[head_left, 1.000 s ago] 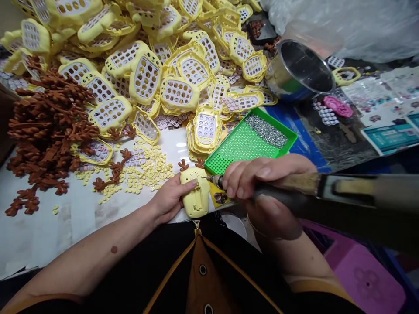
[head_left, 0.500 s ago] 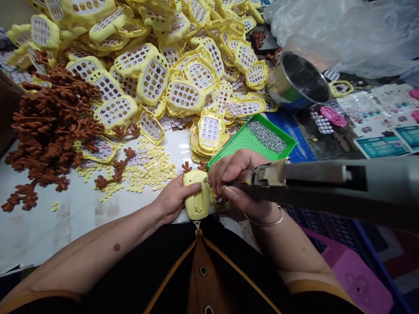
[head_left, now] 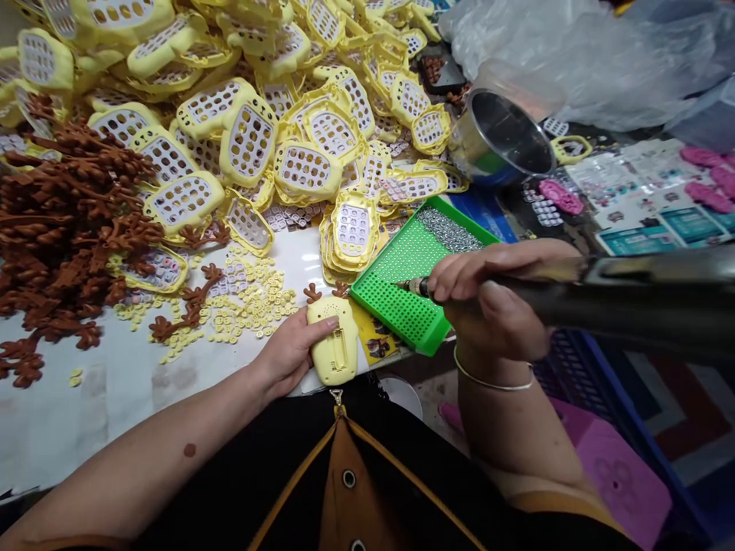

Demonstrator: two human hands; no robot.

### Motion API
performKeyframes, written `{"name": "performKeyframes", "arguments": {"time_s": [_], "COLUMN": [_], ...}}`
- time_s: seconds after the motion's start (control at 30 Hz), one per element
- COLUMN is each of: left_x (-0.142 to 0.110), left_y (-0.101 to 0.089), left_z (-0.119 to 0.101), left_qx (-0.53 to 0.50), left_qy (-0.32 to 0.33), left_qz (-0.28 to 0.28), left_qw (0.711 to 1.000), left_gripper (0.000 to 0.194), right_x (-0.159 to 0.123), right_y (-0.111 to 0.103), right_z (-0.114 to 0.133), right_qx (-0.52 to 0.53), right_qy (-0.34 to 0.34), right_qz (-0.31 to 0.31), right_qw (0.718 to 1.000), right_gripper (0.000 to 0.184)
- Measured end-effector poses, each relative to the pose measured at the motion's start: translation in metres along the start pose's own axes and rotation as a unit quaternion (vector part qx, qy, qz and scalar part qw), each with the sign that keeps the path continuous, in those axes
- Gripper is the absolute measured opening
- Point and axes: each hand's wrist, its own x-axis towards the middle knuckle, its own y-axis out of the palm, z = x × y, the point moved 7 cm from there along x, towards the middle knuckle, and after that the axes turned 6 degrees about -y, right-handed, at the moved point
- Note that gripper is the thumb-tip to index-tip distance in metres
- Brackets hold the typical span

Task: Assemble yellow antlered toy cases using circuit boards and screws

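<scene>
My left hand (head_left: 290, 348) grips a yellow toy phone (head_left: 333, 344) with brown antlers, its back and open battery slot facing up, thumb across it. My right hand (head_left: 494, 295) is wrapped round a dark electric screwdriver (head_left: 643, 287), whose bit points left over a green perforated tray (head_left: 396, 279). A heap of small silver screws (head_left: 451, 229) lies at the tray's far end. The bit is apart from both the phone and the screw heap.
Yellow phone shells (head_left: 310, 164) are piled at the back. Brown antler pieces (head_left: 69, 229) heap at the left, beside scattered small yellow buttons (head_left: 246, 298). A metal pot (head_left: 505, 134) lies tilted at the back right, near clear plastic bags (head_left: 551, 61).
My right hand has drawn the screwdriver right, away from the phone's edge, to above the green tray. My left hand keeps hold of the phone. The view has shifted slightly.
</scene>
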Motion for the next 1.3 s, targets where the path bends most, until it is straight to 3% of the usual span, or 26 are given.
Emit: {"name": "performKeyframes", "arguments": {"time_s": [0.23, 0.87, 1.1, 1.3], "left_x": [-0.001, -0.003, -0.002, -0.006], "left_y": [0.001, -0.003, -0.003, -0.004], "left_z": [-0.001, 0.000, 0.000, 0.001], "left_qx": [0.004, 0.019, 0.012, 0.026], "left_qy": [-0.012, -0.019, -0.019, -0.026], "left_qz": [-0.001, -0.003, 0.003, 0.011], "left_qw": [1.000, 1.000, 1.000, 0.999], "left_gripper": [0.035, 0.035, 0.037, 0.042], "right_x": [-0.008, -0.013, -0.016, -0.014], "right_y": [-0.020, -0.021, -0.024, -0.021], "right_z": [-0.032, -0.037, -0.034, -0.040], "right_qx": [-0.031, -0.037, -0.053, -0.030], "right_qy": [0.016, 0.021, -0.007, 0.041], "right_qz": [-0.014, -0.002, -0.039, -0.019], "right_qw": [0.999, 0.999, 0.998, 0.999], "right_gripper": [0.015, 0.012, 0.013, 0.014]}}
